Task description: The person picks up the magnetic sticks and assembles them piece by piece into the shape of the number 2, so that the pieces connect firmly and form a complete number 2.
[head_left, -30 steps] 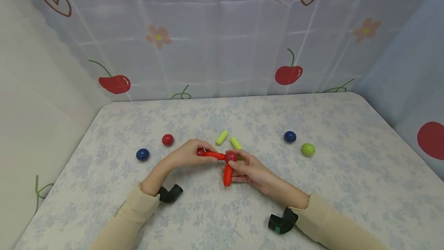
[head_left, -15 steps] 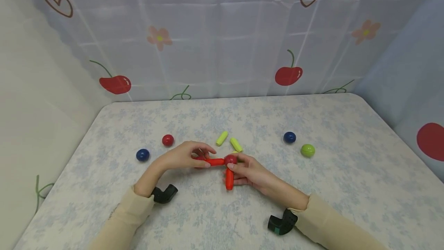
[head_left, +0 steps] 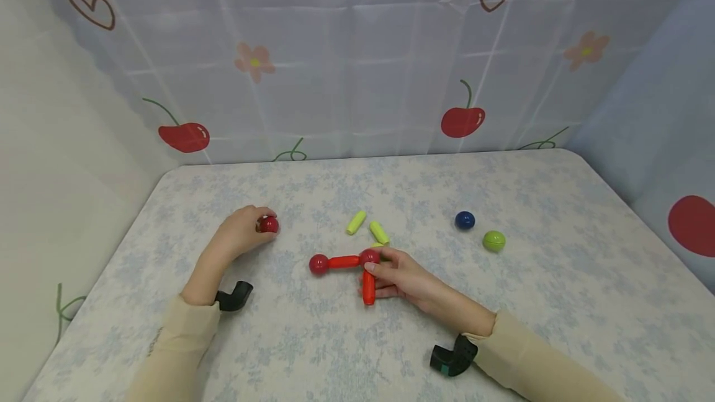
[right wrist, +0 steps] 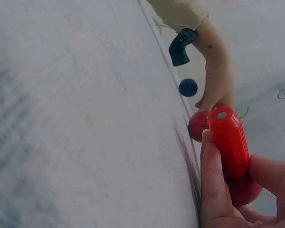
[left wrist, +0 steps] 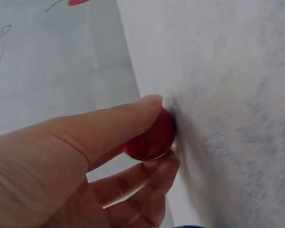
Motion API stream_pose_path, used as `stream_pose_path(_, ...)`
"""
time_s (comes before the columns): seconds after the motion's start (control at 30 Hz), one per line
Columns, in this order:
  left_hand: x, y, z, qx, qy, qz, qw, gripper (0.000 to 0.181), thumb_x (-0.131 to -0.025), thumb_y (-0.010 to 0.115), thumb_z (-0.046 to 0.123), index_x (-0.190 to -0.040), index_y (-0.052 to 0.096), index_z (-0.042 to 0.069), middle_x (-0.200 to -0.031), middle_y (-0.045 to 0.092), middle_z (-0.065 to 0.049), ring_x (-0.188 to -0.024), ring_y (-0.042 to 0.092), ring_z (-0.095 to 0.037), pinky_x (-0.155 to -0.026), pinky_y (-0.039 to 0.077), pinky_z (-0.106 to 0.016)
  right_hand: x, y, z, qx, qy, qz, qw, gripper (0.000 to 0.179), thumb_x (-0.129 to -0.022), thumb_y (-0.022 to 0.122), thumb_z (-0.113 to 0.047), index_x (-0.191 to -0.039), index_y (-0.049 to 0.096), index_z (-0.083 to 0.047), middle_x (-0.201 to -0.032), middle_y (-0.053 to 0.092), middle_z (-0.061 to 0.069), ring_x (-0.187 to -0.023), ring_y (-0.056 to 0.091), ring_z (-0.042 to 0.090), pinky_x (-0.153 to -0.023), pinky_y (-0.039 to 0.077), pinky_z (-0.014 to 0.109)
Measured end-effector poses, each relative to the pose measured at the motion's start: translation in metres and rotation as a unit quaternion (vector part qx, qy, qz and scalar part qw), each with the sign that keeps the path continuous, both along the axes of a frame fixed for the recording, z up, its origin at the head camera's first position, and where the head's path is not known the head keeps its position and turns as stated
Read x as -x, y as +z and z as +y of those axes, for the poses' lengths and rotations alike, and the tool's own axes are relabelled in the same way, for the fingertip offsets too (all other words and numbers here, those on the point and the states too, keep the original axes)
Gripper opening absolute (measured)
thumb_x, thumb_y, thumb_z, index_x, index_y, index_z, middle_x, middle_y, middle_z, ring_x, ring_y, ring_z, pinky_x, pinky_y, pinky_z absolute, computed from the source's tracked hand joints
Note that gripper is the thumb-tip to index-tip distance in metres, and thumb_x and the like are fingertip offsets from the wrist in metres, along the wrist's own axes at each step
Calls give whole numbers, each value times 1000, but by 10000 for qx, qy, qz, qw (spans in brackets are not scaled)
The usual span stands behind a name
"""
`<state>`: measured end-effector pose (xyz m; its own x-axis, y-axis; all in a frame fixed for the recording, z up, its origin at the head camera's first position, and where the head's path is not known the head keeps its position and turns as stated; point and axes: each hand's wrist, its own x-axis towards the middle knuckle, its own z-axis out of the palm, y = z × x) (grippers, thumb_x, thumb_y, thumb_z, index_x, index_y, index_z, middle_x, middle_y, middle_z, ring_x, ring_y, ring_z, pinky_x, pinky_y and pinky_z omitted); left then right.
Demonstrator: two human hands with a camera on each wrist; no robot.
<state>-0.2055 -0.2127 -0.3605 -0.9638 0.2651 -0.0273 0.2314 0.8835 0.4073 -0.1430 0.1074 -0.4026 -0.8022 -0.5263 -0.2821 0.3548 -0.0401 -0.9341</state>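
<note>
My left hand (head_left: 241, 231) pinches a loose red ball (left wrist: 154, 137) between thumb and fingers, at the table surface on the left. In the head view the ball peeks out past the fingertips. My right hand (head_left: 403, 275) grips an L-shaped piece at its corner ball (head_left: 369, 257). From that corner a red rod (head_left: 344, 262) runs left to another red ball (head_left: 319, 264). A second red rod (right wrist: 229, 142), with a small metal disc in its end, points toward the near edge. Part of the corner ball is covered by my right fingers.
Two yellow-green sticks (head_left: 355, 223) lie beyond my right hand, and another is partly hidden behind its fingers. Farther right are a blue ball (head_left: 465, 221) and a green ball (head_left: 494, 241). Another blue ball (right wrist: 188, 87) shows near the left forearm in the right wrist view.
My left hand has let go of the L-shaped piece's left end and moved left to the loose red ball, now in its fingers. My right hand keeps its hold, slightly nearer the front.
</note>
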Motion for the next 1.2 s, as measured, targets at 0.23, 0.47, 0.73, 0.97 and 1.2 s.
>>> stream_pose_path(0.23, -12, 7, -1, -767, 135, -19, 9970, 38, -85, 69, 16, -117, 59, -1, -100, 61, -16, -88, 57, -30, -70, 47, -42, 0, 0, -4, -24, -15, -161, 9999, 47, -96, 54, -14, -136, 36, 4, -97, 66, 17, -83, 66, 24, -72, 53, 36)
stream_pose_path(0.47, -59, 10, 33, -2428, -1012, -1555, 9522, 36, -85, 71, 23, -114, 61, 2, -95, 62, -6, -82, 58, -21, -68, 48, -35, 2, 1, -2, -5, -87, -178, 9998, 46, -96, 54, -14, -135, 37, 4, -97, 66, 17, -85, 66, 26, -72, 53, 36)
stream_pose_path(0.73, -89, -22, 91, -3496, -1447, -3827, 8428, 23, -91, 63, 20, -103, 65, 1, -83, 67, -8, -72, 62, -17, -63, 46, -26, 2, -1, 0, 49, -153, -112, 9998, 46, -97, 53, -16, -134, 36, 6, -96, 66, 19, -86, 66, 27, -75, 52, 36)
stream_pose_path(0.97, -97, -30, 112, -3858, -1143, -4029, 8221, 26, -94, 58, 25, -97, 65, 0, -86, 69, -12, -68, 66, -16, -55, 45, -21, 1, -4, 0, 83, -133, -20, 9999, 45, -97, 53, -16, -133, 37, 6, -95, 66, 18, -84, 66, 24, -73, 52, 33)
stream_pose_path(1.2, -97, -30, 113, -3753, -1228, -3893, 8322, 29, -96, 55, 27, -102, 65, 1, -84, 69, -12, -66, 66, -18, -52, 45, -21, 0, -1, -1, -2, -171, -37, 9998, 47, -97, 53, -15, -135, 36, 6, -95, 66, 15, -83, 65, 22, -72, 52, 33)
